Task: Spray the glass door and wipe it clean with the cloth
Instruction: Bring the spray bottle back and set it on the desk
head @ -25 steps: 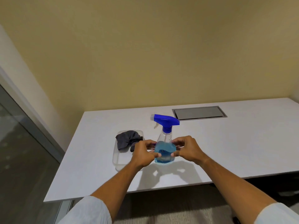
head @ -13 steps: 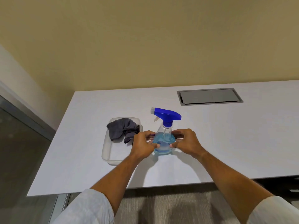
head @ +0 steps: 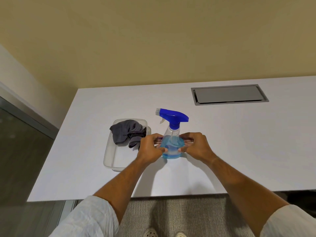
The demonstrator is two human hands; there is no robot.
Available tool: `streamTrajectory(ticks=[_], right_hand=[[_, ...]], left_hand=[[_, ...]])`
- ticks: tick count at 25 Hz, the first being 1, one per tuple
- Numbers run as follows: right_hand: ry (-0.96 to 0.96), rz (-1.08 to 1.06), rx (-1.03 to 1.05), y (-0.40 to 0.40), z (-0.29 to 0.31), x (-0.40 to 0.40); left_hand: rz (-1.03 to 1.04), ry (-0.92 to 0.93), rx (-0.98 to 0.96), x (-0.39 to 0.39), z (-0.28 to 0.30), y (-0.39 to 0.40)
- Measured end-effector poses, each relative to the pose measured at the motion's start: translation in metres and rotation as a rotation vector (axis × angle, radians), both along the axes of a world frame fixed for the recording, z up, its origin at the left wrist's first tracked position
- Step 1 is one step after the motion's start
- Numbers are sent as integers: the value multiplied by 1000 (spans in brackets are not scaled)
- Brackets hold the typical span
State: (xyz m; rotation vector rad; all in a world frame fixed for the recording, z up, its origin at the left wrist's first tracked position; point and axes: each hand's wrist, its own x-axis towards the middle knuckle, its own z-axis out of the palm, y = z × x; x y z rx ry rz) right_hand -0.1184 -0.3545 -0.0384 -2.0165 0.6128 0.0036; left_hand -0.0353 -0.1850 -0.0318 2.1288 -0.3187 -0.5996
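A clear spray bottle point(head: 172, 134) with blue liquid and a blue trigger head stands upright on the white table point(head: 239, 142). My left hand point(head: 150, 147) and my right hand point(head: 196, 146) clasp its lower body from both sides. A dark grey cloth point(head: 127, 134) lies crumpled in a clear plastic tray point(head: 109, 159) just left of the bottle. The glass door point(head: 18, 151) fills the far left edge of the view.
A grey metal cable hatch point(head: 229, 94) is set in the table at the back right. A yellow wall rises behind the table. Grey carpet and my shoes show below the table's front edge.
The view has tilted down and moved closer to the table. Both hands stay clasped round the bottle, which has not left the table.
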Motion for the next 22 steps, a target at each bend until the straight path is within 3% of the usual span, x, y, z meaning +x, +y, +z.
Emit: streamTrajectory(ticks=[13,18,22], right_hand=[[-28,31,-64,9,-3,-10],[43,51,-345,25,-2,-30],[-39,36,-460,49,0,-54]], left_hand=[[-28,-1,-17,-17,5,5],[-114,-227,152,-33,14,22],[-211,-434,328,-55,25,40]])
